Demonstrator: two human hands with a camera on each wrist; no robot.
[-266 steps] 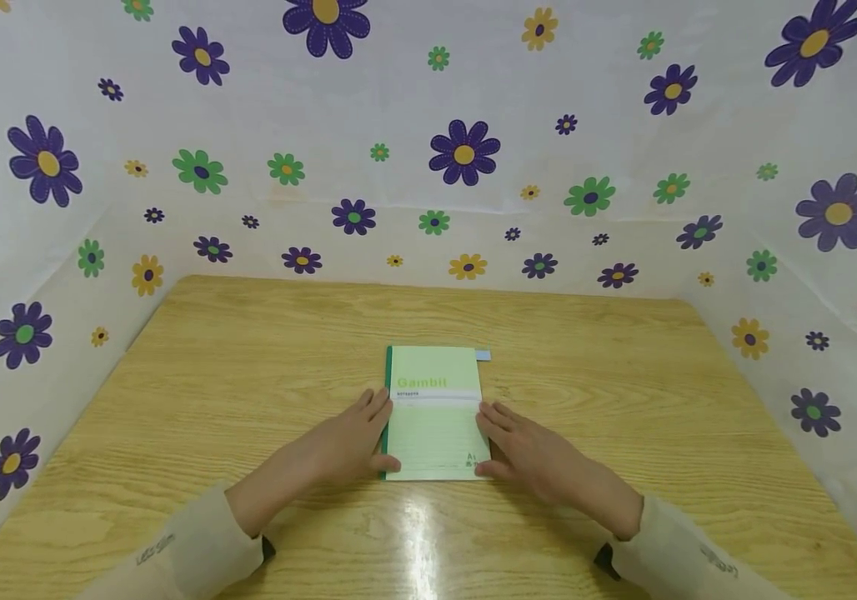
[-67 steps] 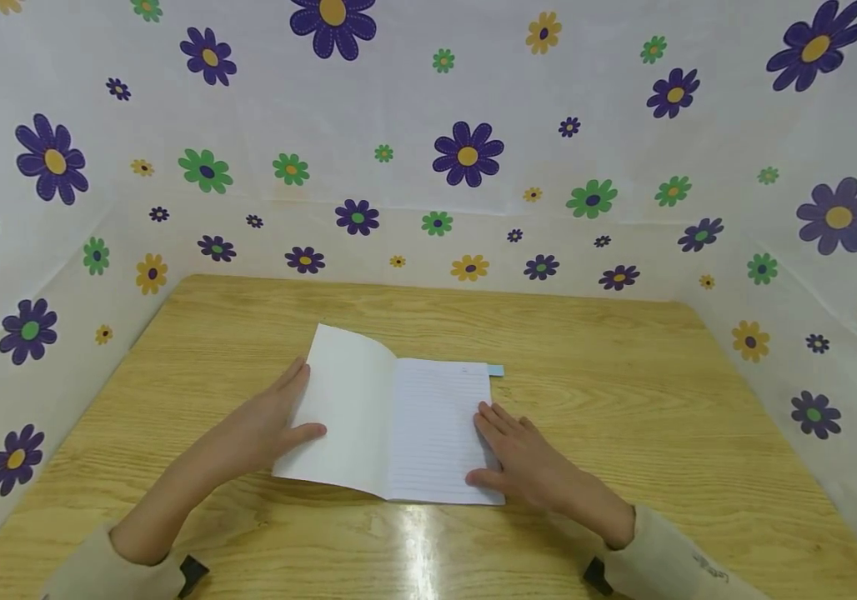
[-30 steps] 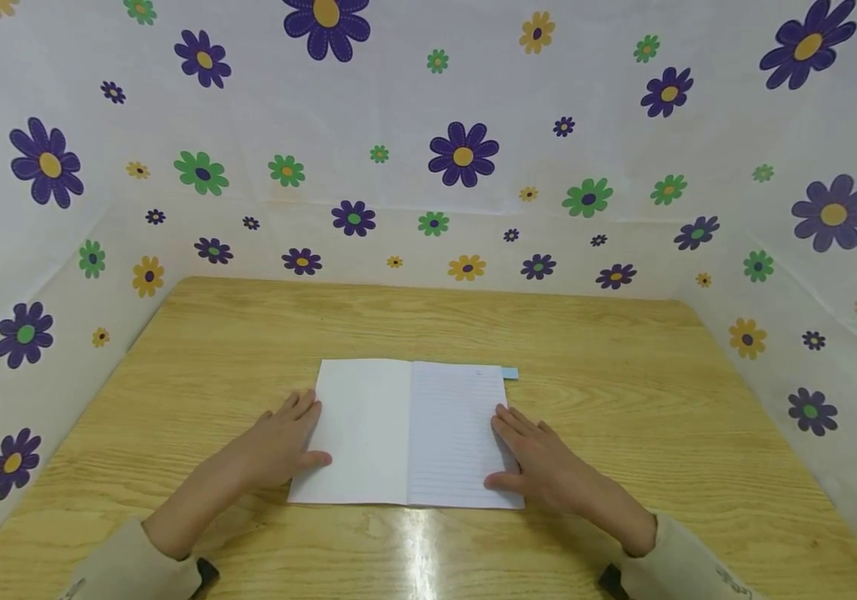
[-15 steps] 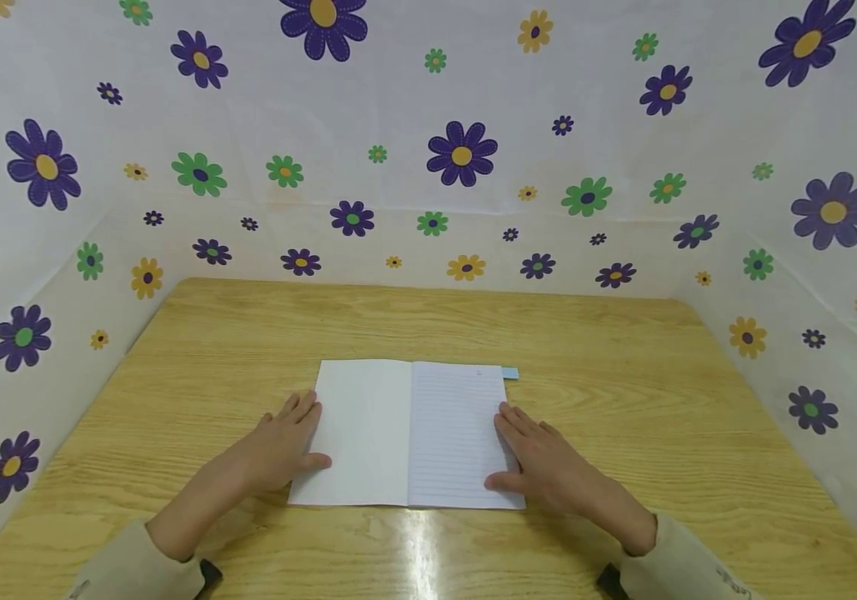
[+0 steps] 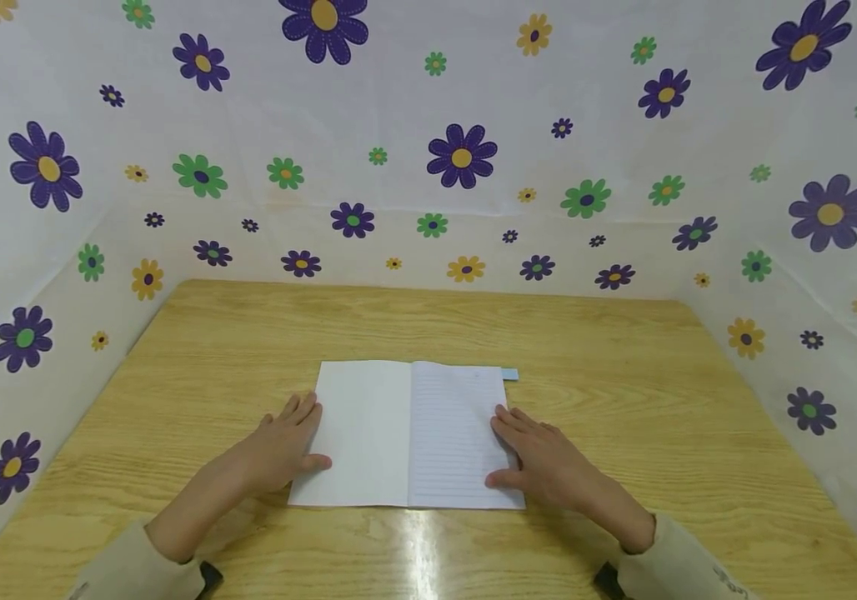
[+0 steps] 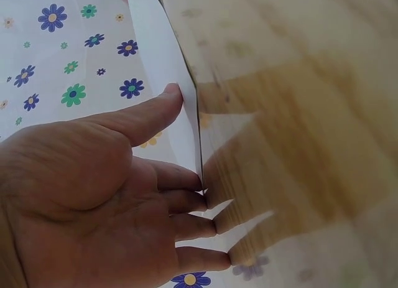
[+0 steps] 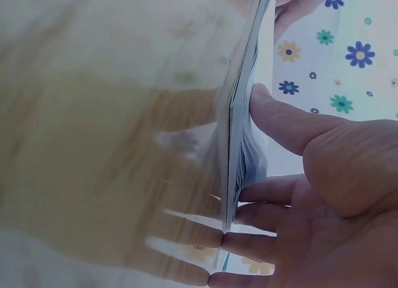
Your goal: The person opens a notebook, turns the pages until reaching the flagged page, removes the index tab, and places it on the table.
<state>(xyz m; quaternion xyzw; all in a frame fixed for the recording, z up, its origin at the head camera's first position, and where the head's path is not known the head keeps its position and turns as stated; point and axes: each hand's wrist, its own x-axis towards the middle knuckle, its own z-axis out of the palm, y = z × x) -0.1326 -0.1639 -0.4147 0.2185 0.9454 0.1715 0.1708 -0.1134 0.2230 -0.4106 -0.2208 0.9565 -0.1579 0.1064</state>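
Looks like a makeshift recording booth or little staged desk setup, not a lived-in room. A light wood-grain laminate tabletop (image 5: 623, 392) is boxed in on three sides by a white plastic sheet printed with purple, green and yellow daisies (image 5: 398, 108), creased at the corners like a hung backdrop. The glossy table surface shows overhead light glare.
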